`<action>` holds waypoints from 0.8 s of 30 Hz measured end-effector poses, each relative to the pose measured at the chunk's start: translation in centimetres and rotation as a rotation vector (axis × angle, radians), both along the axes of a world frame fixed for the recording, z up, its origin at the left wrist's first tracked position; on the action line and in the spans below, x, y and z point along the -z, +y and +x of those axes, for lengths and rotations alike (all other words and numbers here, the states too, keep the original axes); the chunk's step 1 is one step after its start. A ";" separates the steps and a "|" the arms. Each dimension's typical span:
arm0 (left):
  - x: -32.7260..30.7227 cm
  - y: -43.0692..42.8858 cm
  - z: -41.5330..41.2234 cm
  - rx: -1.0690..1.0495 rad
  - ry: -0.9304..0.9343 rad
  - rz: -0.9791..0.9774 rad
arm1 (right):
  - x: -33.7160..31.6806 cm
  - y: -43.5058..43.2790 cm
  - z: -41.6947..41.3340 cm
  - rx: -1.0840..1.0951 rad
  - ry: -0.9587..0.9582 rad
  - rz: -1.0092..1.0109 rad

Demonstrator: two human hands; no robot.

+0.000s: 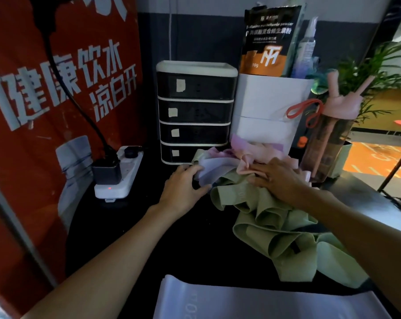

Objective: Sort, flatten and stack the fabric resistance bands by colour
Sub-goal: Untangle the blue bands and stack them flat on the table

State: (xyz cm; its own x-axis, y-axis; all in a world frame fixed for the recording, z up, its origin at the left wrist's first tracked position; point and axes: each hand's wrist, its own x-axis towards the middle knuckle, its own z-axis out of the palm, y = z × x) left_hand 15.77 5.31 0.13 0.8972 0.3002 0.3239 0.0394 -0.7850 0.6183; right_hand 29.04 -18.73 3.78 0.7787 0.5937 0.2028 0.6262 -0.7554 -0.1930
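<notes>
A tangled heap of fabric bands lies on the dark tabletop (183,245). Crumpled green bands (270,217) spread across the right side. Pink bands (250,157) sit bunched at the back of the heap. My left hand (183,187) pinches the edge of a pale lilac band (213,169) at the heap's left side. Over the pink and green bands my right hand (277,178) rests flat, fingers spread. At the near edge, a stack of flattened lilac bands (264,302) lies.
A black drawer unit (195,111) stands behind the heap, with white boxes (268,111) to its right. A pink water bottle (330,139) stands at the right. A white power strip (119,178) with plugs lies left, beside a red banner (45,100).
</notes>
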 end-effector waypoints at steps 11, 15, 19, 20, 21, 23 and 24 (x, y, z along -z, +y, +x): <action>-0.4 -0.5 1.8 -0.027 -0.178 -0.183 | -1.0 -0.9 -1.3 0.035 0.001 0.037; -2.4 0.2 1.5 -0.085 -0.323 -0.156 | -1.5 -1.6 -1.3 0.044 -0.051 0.062; -4.0 1.6 0.6 -0.240 -0.487 -0.180 | -2.2 -2.0 -1.7 0.079 -0.102 0.061; -4.1 2.0 0.4 -0.253 -0.461 -0.188 | -2.4 -1.9 -1.8 0.092 -0.122 0.046; -4.0 2.3 0.2 -0.237 -0.397 -0.200 | -2.7 -1.8 -2.0 0.100 -0.141 0.034; -3.4 2.5 -0.3 -0.174 -0.238 -0.202 | -3.3 -1.4 -2.6 0.107 -0.173 0.029; -3.0 2.6 -0.4 -0.149 -0.180 -0.147 | -3.5 -1.1 -2.7 0.110 -0.188 0.036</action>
State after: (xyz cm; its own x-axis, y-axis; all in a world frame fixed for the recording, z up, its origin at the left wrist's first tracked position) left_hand 15.39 7.92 3.17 0.7713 0.4804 0.4174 0.0269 -0.6799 0.7328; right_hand 26.31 -19.84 7.30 0.7848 0.4970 0.3702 0.5680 -0.8159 -0.1087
